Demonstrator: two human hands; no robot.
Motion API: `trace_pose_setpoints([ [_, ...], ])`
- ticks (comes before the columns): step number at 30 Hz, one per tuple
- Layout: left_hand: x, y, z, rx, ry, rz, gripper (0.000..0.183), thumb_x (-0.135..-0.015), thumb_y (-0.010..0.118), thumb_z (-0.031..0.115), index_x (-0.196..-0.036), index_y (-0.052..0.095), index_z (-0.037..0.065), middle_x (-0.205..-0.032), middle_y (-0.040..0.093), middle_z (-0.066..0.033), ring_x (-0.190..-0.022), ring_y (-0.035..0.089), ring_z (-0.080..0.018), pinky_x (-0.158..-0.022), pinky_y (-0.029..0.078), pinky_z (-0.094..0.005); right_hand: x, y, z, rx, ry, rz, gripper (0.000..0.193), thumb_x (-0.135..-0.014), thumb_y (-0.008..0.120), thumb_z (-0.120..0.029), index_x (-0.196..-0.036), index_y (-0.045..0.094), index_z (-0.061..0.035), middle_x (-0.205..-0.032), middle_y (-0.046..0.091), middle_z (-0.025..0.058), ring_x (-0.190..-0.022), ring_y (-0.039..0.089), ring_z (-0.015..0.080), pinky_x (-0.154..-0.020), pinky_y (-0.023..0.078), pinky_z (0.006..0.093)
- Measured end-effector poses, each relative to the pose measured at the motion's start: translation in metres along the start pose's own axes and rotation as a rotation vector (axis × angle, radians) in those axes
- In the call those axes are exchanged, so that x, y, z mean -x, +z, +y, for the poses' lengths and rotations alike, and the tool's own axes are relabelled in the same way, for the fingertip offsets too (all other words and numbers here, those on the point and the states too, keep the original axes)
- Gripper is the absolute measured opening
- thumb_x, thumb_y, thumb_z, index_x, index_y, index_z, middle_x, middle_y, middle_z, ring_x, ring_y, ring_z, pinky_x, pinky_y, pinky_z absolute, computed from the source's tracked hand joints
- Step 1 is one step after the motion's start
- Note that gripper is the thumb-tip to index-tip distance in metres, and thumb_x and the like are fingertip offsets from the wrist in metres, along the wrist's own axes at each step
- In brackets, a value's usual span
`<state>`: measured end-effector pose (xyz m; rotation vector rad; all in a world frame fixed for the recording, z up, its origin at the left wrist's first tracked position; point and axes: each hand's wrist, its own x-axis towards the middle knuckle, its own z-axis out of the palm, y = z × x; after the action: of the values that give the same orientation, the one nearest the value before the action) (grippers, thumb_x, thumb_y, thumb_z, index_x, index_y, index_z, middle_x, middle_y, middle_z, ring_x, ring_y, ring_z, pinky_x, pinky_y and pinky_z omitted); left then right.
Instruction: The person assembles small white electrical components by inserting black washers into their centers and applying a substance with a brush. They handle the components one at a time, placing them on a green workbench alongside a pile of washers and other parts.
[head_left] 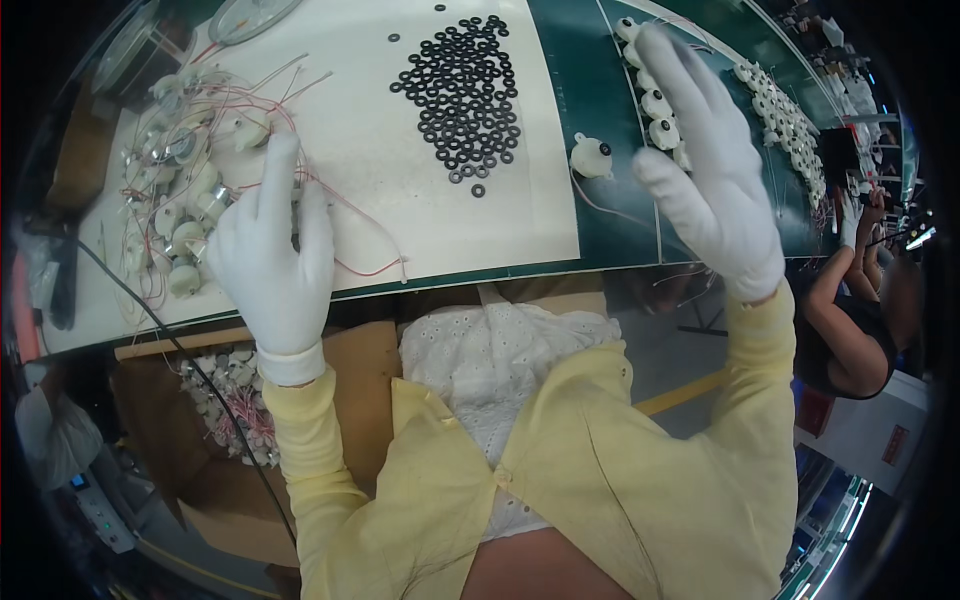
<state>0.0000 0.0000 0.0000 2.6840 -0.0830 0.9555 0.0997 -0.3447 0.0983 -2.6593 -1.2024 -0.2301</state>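
Both my hands wear white gloves. My left hand (272,250) lies flat on the white mat (380,190), fingers stretched toward a heap of small white motor parts with red and white wires (185,200); it holds nothing. My right hand (710,170) is raised above the green belt (600,100) with fingers spread and empty. Just left of it lies a single white round part (591,157). A row of the same white parts (652,100) runs under my right fingers. A pile of black rubber rings (462,95) sits on the mat between my hands.
A longer row of white parts (790,125) lies further right on the belt. Another person's gloved hand and arm (850,250) work at the right. A cardboard box of wired parts (235,400) stands below the table edge. A black cable (150,320) hangs at left.
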Motion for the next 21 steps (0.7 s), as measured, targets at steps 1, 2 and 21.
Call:
trace_pose_setpoints([
  [1,0.000,-0.001,-0.002,0.010,0.005,0.002,0.047,-0.084,0.072,0.006,-0.130,0.067,0.008,-0.067,0.053,-0.0044,-0.059,0.050,-0.0231,-0.058,0.040,-0.0379,-0.010,0.012,-0.002,0.018,-0.047,0.107,0.094,-0.088,0.064,-0.063,-0.154,0.036,-0.0038,-0.162,0.030,0.0198,-0.149,0.024,0.0428,-0.121,0.022,0.0464],
  [2,-0.001,-0.002,-0.005,0.020,0.011,0.003,0.046,-0.084,0.071,0.005,-0.130,0.067,0.006,-0.066,0.052,-0.0045,-0.058,0.049,-0.0233,-0.057,0.039,-0.0381,-0.018,0.023,-0.008,0.038,-0.092,0.214,0.091,-0.089,0.063,-0.061,-0.154,0.036,-0.0039,-0.161,0.031,0.0207,-0.148,0.027,0.0426,-0.120,0.024,0.0473],
  [21,-0.007,-0.005,0.012,-0.009,-0.018,-0.106,0.049,-0.089,0.068,0.006,-0.138,0.059,0.001,-0.079,0.059,-0.0113,-0.072,0.053,-0.0282,-0.069,0.041,-0.0413,0.007,0.057,-0.029,0.098,0.247,0.036,0.040,-0.085,0.068,-0.043,-0.107,0.064,-0.0104,-0.068,0.065,0.0094,-0.063,0.067,0.0295,-0.058,0.053,0.0417],
])
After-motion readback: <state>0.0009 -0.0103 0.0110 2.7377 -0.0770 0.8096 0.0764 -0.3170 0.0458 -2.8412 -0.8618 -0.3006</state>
